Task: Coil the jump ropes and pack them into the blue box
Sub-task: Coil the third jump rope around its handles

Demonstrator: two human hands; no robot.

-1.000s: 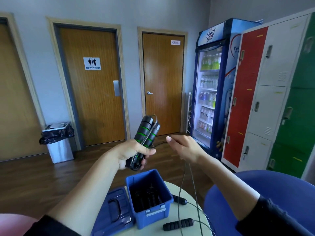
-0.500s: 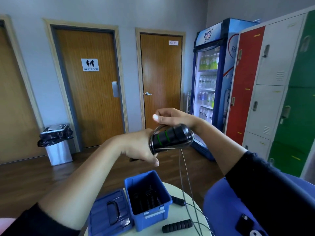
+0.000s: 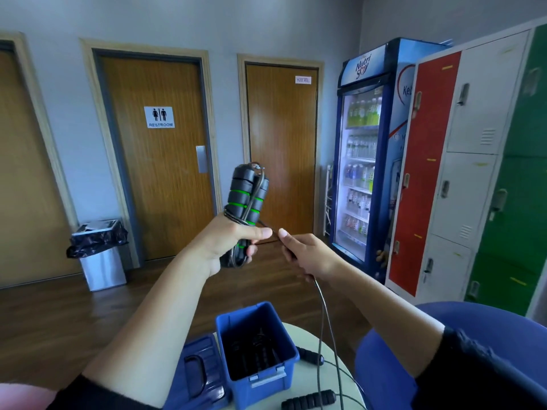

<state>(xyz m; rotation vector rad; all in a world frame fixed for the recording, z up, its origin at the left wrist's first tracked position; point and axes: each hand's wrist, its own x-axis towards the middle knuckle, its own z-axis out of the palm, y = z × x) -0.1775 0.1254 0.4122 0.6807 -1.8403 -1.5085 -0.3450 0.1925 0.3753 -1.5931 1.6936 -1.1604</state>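
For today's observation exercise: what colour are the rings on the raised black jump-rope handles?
Bright green, banding the black foam jump-rope handles; the head view shows it.

Beyond the fingers (image 3: 285, 236) runs a pale grey painted wall (image 3: 222, 25), and three brown wooden doors are set in it. The middle wooden door (image 3: 165, 187) carries a white restroom sign (image 3: 159, 117). Low and left of the fingers, a steel waste bin with a black liner (image 3: 100, 255) stands on the dark wooden plank floor (image 3: 59, 321). To the right is a blue glass-fronted drinks fridge (image 3: 361, 173), lit inside, its shelves full of bottles. Touching its side are the red, white and green metal lockers (image 3: 473, 187). Below and right sits a blue rounded chair (image 3: 488, 321).
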